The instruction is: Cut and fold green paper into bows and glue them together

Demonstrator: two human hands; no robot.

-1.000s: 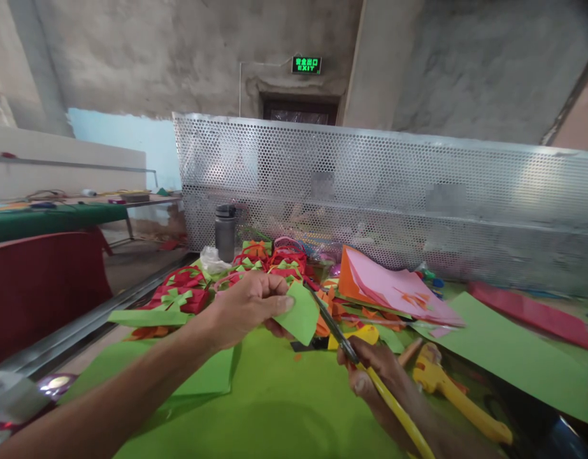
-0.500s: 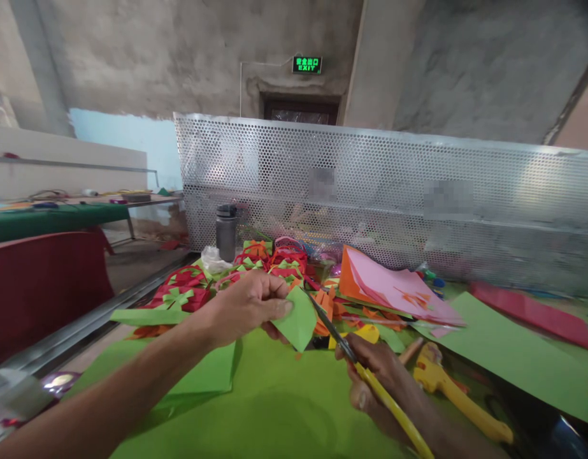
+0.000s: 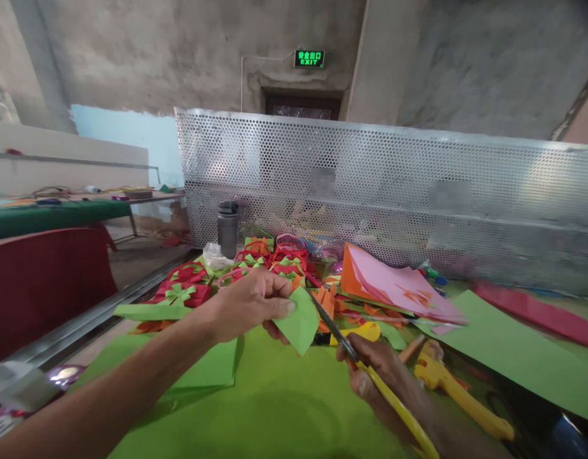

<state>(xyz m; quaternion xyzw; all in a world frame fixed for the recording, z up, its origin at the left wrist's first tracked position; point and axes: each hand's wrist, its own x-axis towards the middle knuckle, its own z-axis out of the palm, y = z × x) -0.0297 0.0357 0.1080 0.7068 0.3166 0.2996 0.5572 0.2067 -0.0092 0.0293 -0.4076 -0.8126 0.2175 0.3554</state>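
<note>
My left hand [image 3: 262, 299] pinches a small piece of green paper [image 3: 301, 322] between thumb and fingers, with a pointed corner hanging down. In my right hand [image 3: 377, 370] are scissors [image 3: 394, 401] with long yellow handles. Their dark blades point up and left, the tips beside the paper's right edge; I cannot tell whether they touch it. Beneath both hands lies a green work surface [image 3: 274, 408]. Orange paper cutouts [image 3: 326, 303] lie just behind the blades. To the right of my right hand rests a yellow glue gun [image 3: 458, 389].
Red paper baskets [image 3: 193, 290] with green bows crowd the back left, near a grey bottle [image 3: 227, 229]. Pink sheets [image 3: 394, 280] and a large green sheet [image 3: 523, 350] lie at right. A perforated metal panel [image 3: 370, 172] stands behind; a red chair [image 3: 45, 287] is at left.
The view has shifted slightly. Both hands keep nearly the same pose, with the paper and the scissors still held close together.
</note>
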